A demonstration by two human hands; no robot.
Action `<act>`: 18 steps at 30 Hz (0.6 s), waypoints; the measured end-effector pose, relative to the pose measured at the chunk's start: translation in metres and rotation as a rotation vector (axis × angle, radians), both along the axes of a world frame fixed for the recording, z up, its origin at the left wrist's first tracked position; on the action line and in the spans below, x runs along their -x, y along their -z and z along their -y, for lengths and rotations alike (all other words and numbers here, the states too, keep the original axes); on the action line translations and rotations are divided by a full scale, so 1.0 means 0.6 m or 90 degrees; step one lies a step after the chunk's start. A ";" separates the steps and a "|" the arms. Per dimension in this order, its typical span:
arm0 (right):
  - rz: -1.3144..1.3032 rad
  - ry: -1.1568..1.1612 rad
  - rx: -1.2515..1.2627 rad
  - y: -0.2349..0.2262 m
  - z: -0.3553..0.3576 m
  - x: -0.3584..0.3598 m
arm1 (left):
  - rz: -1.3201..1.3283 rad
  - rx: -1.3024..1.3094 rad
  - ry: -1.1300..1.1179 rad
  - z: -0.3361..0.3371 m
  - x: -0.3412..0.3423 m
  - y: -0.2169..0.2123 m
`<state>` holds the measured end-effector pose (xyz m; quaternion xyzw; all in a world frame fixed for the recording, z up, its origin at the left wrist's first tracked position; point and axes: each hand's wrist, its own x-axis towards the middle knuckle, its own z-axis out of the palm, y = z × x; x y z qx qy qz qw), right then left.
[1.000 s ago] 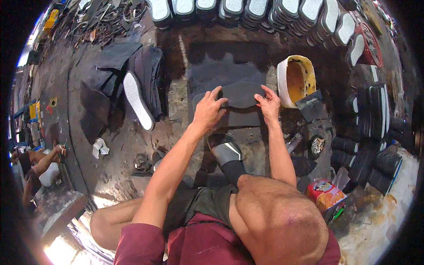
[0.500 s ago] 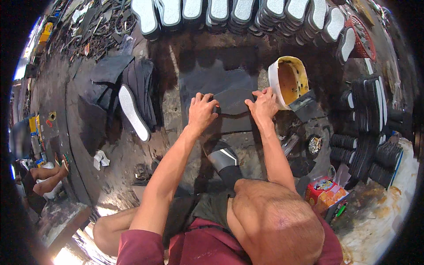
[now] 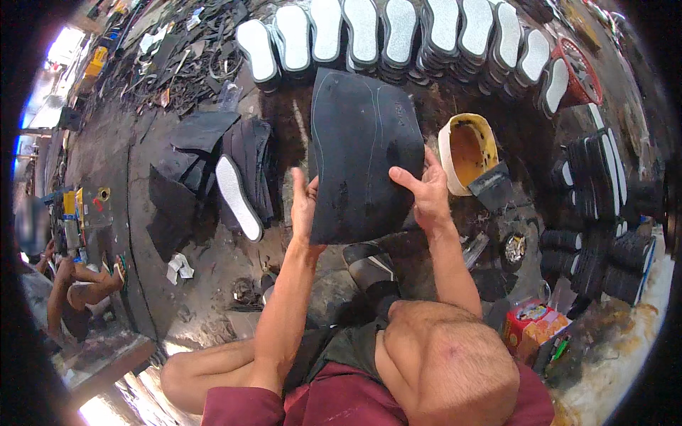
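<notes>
Both hands hold up a black rubber sheet [image 3: 362, 153] with faint sole outlines drawn on it. My left hand [image 3: 304, 206] grips its lower left edge. My right hand [image 3: 426, 192] pinches its right edge with thumb in front. The sheet is lifted off the ground and tilted toward me, hiding the floor behind it. My bare knees [image 3: 440, 362] sit below.
A row of white shoe soles [image 3: 398, 32] lines the far side. A yellow glue tub [image 3: 465, 149] with a brush stands right of the sheet. Black sole stacks [image 3: 604, 206] fill the right. Black sheets with one white sole [image 3: 234, 195] lie left. A red box [image 3: 533, 323] rests near my right knee. Another person [image 3: 74, 284] sits at far left.
The black sheet was lying flat under both hands; now both hands have lifted it up off the ground and tilted it toward me.
</notes>
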<state>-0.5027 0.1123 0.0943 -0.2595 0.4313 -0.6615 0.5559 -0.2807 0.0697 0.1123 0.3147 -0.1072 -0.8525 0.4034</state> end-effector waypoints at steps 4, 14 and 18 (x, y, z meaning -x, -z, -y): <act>-0.061 -0.013 -0.058 -0.005 0.035 0.001 | 0.267 0.101 0.154 -0.003 -0.028 -0.021; -0.676 -0.159 0.230 -0.060 -0.002 -0.050 | 0.142 -0.009 -0.013 -0.008 -0.023 0.004; -0.866 -0.033 0.386 -0.063 -0.014 -0.052 | 0.252 0.008 -0.024 0.014 -0.070 0.021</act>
